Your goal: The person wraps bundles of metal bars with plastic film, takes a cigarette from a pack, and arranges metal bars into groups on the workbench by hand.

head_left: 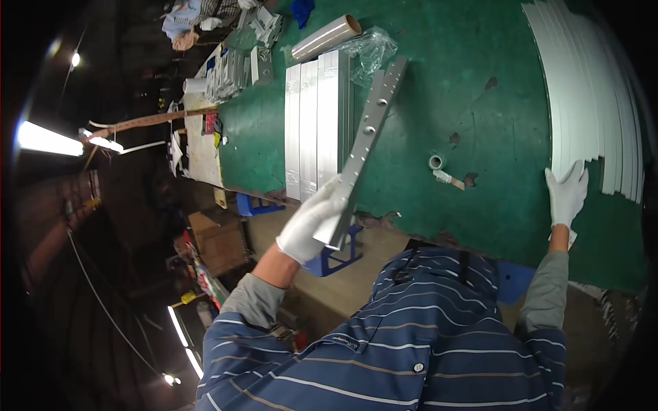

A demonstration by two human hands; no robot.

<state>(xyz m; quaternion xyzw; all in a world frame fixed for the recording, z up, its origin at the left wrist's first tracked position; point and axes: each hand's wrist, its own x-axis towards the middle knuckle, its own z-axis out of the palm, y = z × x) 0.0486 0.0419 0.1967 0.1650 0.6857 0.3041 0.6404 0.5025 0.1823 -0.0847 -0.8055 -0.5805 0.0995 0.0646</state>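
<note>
My left hand (312, 226), in a white glove, is wrapped round the near end of a long grey metal profile (370, 130). The profile slants up and away over the green table, and a row of holes shows along its face. Far to the right, my right hand (567, 197), also gloved in white, is at the near end of a stack of long pale metal strips (582, 89). Its thumb and fingers are spread at the strip ends and seem to touch them. Left of the held profile lie several film-wrapped silver profiles (312, 130) side by side.
A roll of clear film (325, 38) and crumpled plastic wrap (372, 51) lie at the back of the green table (480, 82). A small tape roll (436, 162) sits mid-table. Metal parts (229, 72) are piled back left. A blue stool (336, 257) stands below the table edge.
</note>
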